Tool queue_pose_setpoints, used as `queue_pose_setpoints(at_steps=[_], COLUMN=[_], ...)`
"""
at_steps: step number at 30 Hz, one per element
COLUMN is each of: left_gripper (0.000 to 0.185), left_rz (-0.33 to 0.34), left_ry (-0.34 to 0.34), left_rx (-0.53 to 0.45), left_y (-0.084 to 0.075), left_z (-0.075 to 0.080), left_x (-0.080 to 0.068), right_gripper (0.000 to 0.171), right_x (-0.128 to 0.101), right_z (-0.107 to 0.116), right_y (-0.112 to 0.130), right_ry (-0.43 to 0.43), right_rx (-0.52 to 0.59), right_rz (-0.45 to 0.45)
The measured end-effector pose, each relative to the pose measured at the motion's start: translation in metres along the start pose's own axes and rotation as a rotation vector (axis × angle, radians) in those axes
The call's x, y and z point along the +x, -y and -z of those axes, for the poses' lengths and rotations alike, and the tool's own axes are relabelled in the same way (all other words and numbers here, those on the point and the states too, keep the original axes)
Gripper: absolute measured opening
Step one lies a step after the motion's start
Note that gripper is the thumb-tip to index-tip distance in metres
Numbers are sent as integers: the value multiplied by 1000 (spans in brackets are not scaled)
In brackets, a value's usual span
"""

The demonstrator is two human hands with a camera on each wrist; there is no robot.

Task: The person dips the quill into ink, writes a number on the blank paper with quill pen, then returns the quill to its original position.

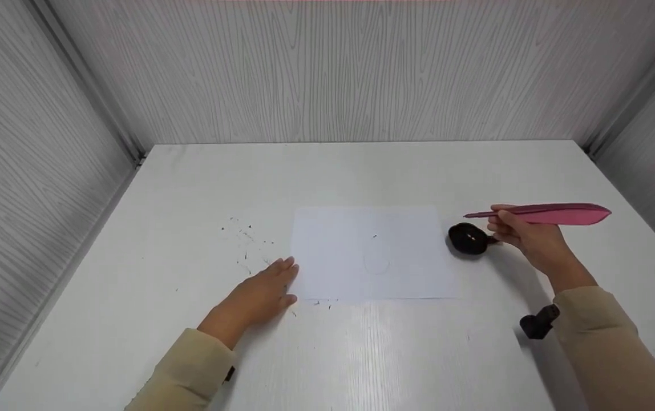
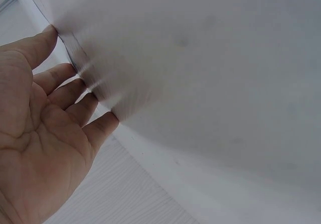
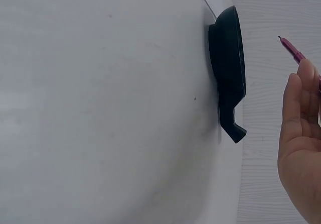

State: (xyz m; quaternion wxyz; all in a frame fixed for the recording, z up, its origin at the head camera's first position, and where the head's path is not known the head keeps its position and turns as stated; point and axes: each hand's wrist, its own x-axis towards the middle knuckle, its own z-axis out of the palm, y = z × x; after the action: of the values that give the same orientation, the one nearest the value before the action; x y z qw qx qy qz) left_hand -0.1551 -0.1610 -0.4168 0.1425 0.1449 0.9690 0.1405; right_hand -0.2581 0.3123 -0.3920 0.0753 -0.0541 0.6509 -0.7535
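Note:
Between the fingers and thumb of my right hand [image 1: 524, 237] is a pink feather quill pen [image 1: 570, 213], its tip pointing left. In the right wrist view the pen's dark nib [image 3: 283, 40] shows beyond the fingers. Below the hand stands a small black bowl with a short handle [image 1: 468, 238], with a shiny dark inside. My left hand [image 1: 262, 291] rests with fingers extended at the left edge of a white sheet of paper [image 1: 333, 245]. Its fingertips [image 2: 103, 123] touch the surface there. The sheet bears a faint curved line and a small dark mark.
A white table [image 1: 390, 348] carries dark specks and smears left of the paper and along its front edge. Grey wood-grain panels [image 1: 327, 74] enclose the back and both sides. A black device [image 1: 540, 322] sits at the right wrist.

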Motion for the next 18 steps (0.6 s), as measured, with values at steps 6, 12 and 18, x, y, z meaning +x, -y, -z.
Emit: queue_pose_setpoints(at_steps=[6, 12, 18], left_gripper=[60, 60, 60], left_rz=[11, 10, 9], left_ry=[-2, -24, -27], left_rx=[-16, -27, -24], left_y=[-1, -2, -2], left_z=[0, 0, 0], left_x=[-1, -3, -2], right_gripper=[21, 22, 25], right_x=[-6, -10, -11], right_z=[10, 17, 25], right_y=[0, -1, -4], right_ry=[-10, 5, 19], right_rx=[0, 35, -144], right_rz=[-13, -9, 51])
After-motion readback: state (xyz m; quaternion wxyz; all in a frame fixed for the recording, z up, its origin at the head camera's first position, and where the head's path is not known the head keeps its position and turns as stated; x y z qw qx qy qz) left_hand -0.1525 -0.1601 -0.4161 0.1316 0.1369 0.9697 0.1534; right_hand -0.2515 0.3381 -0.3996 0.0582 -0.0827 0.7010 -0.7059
